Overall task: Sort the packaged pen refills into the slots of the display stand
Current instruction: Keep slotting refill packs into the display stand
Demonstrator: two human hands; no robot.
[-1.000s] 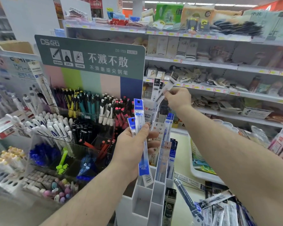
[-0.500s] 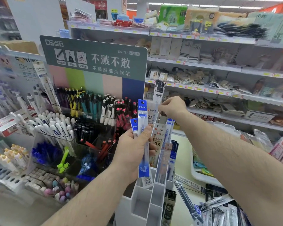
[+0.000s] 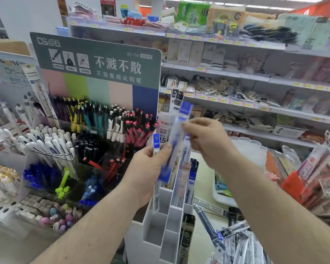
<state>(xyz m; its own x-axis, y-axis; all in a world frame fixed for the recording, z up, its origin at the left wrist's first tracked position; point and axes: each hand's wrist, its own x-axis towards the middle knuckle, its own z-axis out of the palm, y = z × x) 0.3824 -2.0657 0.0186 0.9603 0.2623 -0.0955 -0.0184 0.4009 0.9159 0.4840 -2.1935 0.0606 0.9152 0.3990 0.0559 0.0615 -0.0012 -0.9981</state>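
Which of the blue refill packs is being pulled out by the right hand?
The longer, blurred blue pack, pinched near its top by the right hand. The shorter pack sits in the left hand.

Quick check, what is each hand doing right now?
Left hand: grips packaged pen refills.
Right hand: pinches a blue refill pack, blurred.
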